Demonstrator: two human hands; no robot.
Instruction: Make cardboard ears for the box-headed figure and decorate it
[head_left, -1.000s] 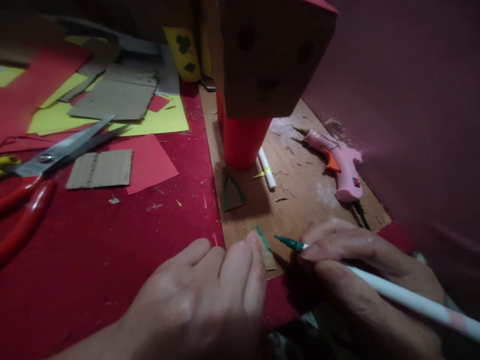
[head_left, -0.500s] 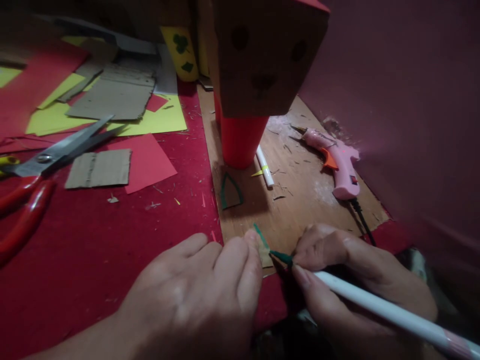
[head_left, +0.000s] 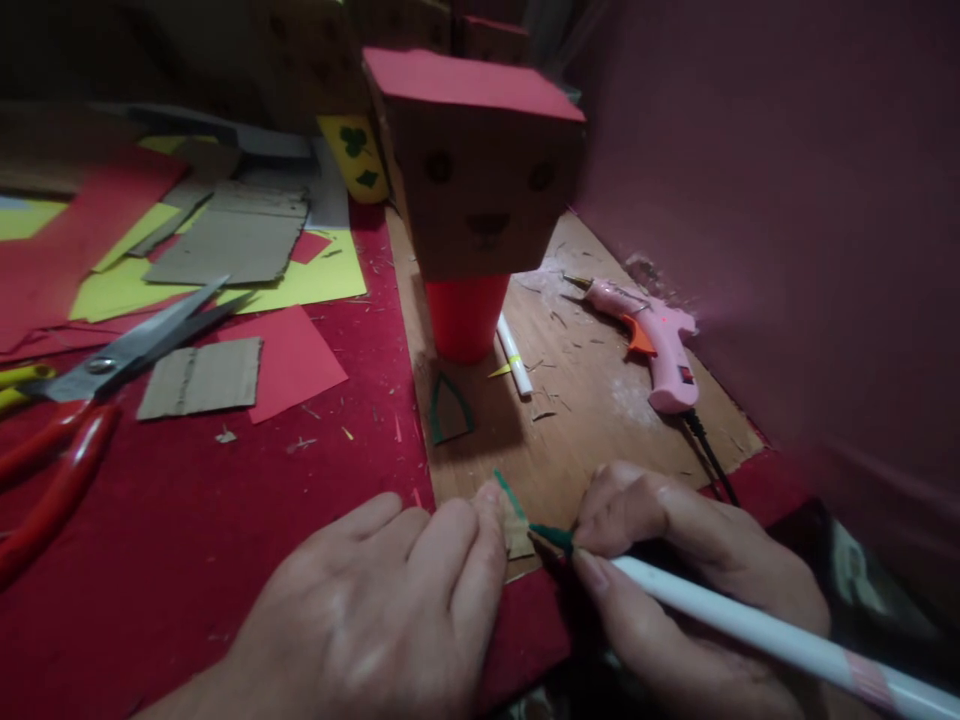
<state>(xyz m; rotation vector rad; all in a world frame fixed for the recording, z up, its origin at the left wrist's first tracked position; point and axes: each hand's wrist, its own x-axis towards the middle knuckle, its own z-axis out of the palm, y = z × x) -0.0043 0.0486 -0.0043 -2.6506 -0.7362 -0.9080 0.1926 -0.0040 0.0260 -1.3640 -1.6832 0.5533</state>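
My left hand [head_left: 390, 610] lies at the bottom centre, fingers together, and its fingertips pin a small cardboard piece [head_left: 516, 525] with a green edge onto the brown board [head_left: 592, 440]. My right hand [head_left: 675, 590] grips a white marker [head_left: 750, 630] with a green tip, and the tip touches that piece's right edge. Another small cardboard shape outlined in green [head_left: 450, 410] lies further up the board.
A cardboard box figure with a drawn face [head_left: 480, 170] stands on a red cup [head_left: 465, 315]. A pink glue gun [head_left: 652, 335] and a white stick [head_left: 514, 355] lie on the board. Red-handled scissors [head_left: 90, 380], cardboard scraps and red and yellow paper cover the left. A dark red wall closes the right.
The marker tip came down from above the board onto the small piece's edge. The view tilted up, so the box figure's whole face now shows.
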